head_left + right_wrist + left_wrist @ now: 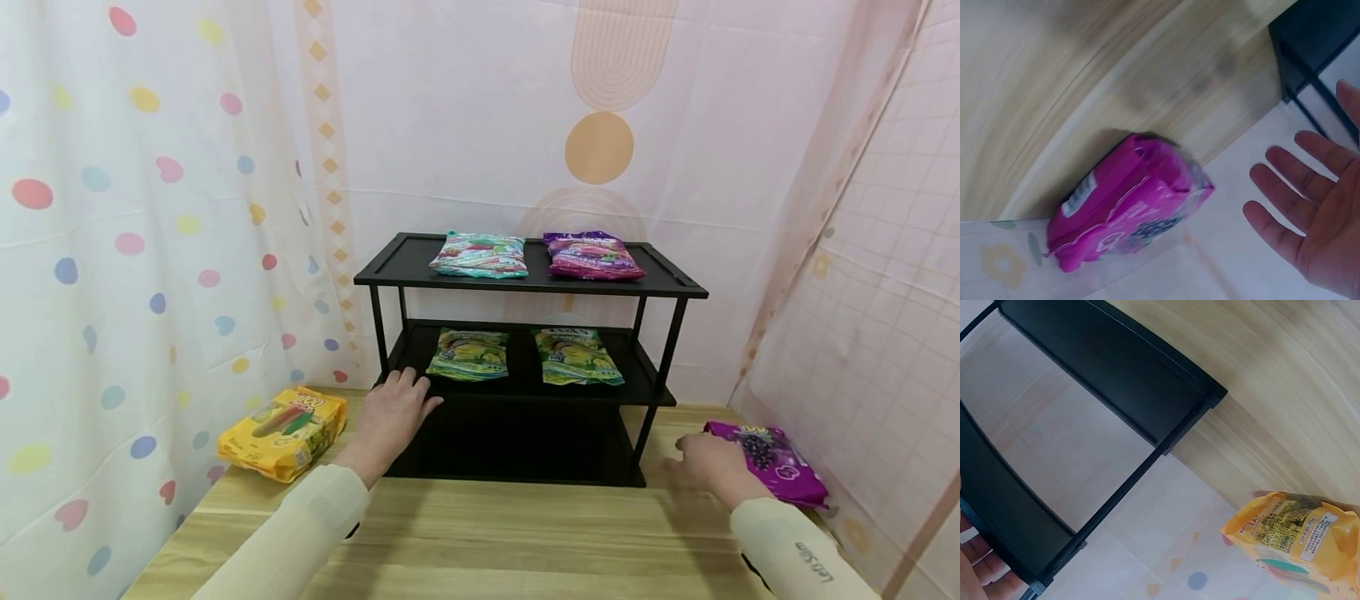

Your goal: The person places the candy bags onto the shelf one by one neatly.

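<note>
My left hand grips the front left corner of the middle tier of a black three-tier shelf rack. In the left wrist view, fingers lie along that tier's edge. My right hand is beside a purple snack bag with a grape picture, lying on the table right of the rack. The right wrist view shows its fingers spread and apart from the purple bag. Two green-yellow bags, one left and one right, lie on the middle tier.
On the top tier are a teal-white bag and a purple-pink bag. A yellow bag lies left of the rack on the wooden table. Patterned curtains stand close behind and at both sides.
</note>
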A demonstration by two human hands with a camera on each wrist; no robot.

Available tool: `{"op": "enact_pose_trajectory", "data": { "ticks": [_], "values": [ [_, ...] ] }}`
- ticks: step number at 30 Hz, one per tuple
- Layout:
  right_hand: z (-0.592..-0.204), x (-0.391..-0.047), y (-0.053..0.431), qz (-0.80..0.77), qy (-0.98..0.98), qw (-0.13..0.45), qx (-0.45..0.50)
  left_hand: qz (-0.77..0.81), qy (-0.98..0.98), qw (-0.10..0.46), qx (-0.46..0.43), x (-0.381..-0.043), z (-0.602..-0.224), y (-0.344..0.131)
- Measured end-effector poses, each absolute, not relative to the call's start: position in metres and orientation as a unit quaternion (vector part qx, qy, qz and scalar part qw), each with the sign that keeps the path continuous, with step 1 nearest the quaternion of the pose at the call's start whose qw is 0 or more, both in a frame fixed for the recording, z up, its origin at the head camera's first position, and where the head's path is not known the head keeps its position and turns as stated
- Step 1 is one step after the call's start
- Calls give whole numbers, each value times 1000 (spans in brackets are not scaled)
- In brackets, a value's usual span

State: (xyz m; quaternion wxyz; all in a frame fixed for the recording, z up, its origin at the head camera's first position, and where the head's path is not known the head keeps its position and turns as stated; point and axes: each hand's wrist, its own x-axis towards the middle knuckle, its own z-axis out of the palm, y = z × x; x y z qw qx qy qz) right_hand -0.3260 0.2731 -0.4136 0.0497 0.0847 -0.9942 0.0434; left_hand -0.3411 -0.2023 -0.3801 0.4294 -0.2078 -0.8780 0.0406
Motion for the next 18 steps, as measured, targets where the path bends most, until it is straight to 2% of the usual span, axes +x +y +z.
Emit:
{"op": "enact_pose_trajectory", "data": {
  "ticks": [9,18],
  "values": [
    [-415,-326,310,67,-996,66,10,38,-878,429,-206,-341,-381,-201],
    [-422,-323,346,118,-989,51,-73,36,-870,444,-211,-342,-379,-201]
  ]
}}
